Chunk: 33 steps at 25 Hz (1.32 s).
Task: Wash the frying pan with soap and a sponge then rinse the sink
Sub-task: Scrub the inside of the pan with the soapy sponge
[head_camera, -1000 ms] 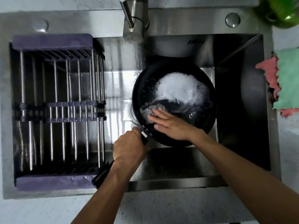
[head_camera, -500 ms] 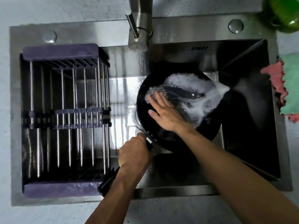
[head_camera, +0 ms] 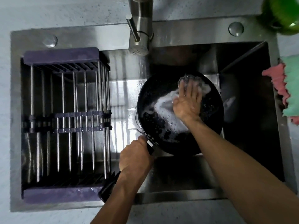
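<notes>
Diagonally, frying pan (head_camera: 155, 126) handle toward lower left, left hand (head_camera: 135, 156) gripping

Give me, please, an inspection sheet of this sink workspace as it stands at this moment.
Surface: steel sink, wet, set in a pale speckled counter.
Job's things: black frying pan tilted in the basin, foam streaked inside; a scrubber shows past the fingertips.
Clutter: purple drying rack across the sink's left side; pink and green cloths on the right edge; green object at top right.
Grips: left hand holds the pan handle; right hand presses flat on the scrubber.
Cables: nothing seen.
Surroundings: faucet above the pan; no stream clearly visible.
</notes>
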### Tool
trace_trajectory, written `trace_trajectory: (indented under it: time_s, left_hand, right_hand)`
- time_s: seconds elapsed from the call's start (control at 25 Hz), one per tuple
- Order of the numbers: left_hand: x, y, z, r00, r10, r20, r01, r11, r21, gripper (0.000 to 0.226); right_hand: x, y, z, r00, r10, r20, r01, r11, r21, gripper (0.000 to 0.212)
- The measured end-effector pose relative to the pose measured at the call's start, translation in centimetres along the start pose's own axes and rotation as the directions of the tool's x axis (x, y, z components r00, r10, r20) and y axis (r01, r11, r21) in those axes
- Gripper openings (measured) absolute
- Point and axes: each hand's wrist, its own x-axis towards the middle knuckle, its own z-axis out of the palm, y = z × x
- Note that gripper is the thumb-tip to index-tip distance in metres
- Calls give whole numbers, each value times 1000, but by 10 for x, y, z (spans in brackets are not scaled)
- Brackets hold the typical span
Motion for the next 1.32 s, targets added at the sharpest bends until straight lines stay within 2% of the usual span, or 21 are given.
trace_trajectory:
  time_s: [0.12,0.16,0.24,0.32,0.4,0.52,0.56,0.64,0.68,0.76,0.8,0.84,0.88,0.92,0.96,1.0,1.08,1.16,1.24,1.28,1.32]
  left_hand:
    - [-1,0,-1,1000,8,-2,-8,1000,10,39]
    - [-2,0,-2,1000,7,3,-7,1000,5,40]
    - [-1,1,-2,1000,6,10,-6,1000,6,39]
    - [1,0,-2,1000,-12,20,11,1000,23,38]
    - [2,0,1,999,-23,22,22,999,35,35]
    - [2,0,3,999,-26,19,25,999,34,31]
    - [3,0,2,1000,-27,14,27,999,29,31]
    - [4,0,0,1000,-25,16,24,999,23,30]
    - [3,0,0,1000,-23,16,22,1000,20,30]
    - [2,0,1,999,-23,23,23,1000,11,30]
    - [2,1,1,999,-25,20,24,1000,14,31]
    - [2,1,0,1000,-26,18,25,999,25,31]
    - [2,1,0,999,-24,21,23,999,28,31]
    - [1,2,-1,999,-23,30,22,999,23,32]
    - [0,2,-1,999,-22,39,22,1000,11,34]
    - [-1,2,0,999,-18,45,18,1000,0,36]
    - [0,1,1,999,-10,32,10,1000,-13,37]
    - [1,-1,1,1000,-6,14,6,1000,-12,36]
    - [-1,-1,-1,1000,3,12,-3,1000,-18,36]
    - [-1,-1,-2,1000,5,12,-5,1000,-14,36]
    - [-2,0,-3,1000,4,15,-4,1000,-9,37]
  right_hand:
    - [-6,23,1,960,-225,169,244,964,-101,59]
    - [-12,30,-2,963,-203,176,222,971,-93,57]
    - [-32,42,-1,973,-41,226,58,996,-70,61]
    - [-67,45,8,894,-138,427,157,988,-10,60]
    - [-92,57,10,820,-229,525,288,957,-33,56]
    - [-104,65,1,900,-124,418,246,935,-254,62]
    - [-109,59,-1,872,-187,453,291,941,-172,57]
    - [-119,53,-4,755,-341,560,412,911,0,53]
    - [-116,57,-9,763,-334,554,436,898,-59,62]
    - [-111,69,-17,869,-246,430,388,878,-282,84]
    - [-113,64,-17,877,-236,419,353,908,-227,82]
    - [-119,49,-14,850,-275,451,326,944,-40,69]
    - [-124,24,-8,795,-378,475,304,925,226,56]
    - [-119,-6,-1,756,-473,452,264,852,452,52]
    - [-100,-31,3,764,-520,382,266,793,547,57]
    - [-70,-45,3,801,-512,310,313,800,512,63]
    - [-5,-28,-6,917,-369,150,320,907,274,67]
    - [5,19,-9,987,-121,103,122,993,-2,66]
    - [-40,42,-2,983,-10,181,16,999,-33,65]
    - [-66,33,7,963,-54,264,47,998,33,64]
    - [-81,16,11,923,-168,345,130,983,130,61]
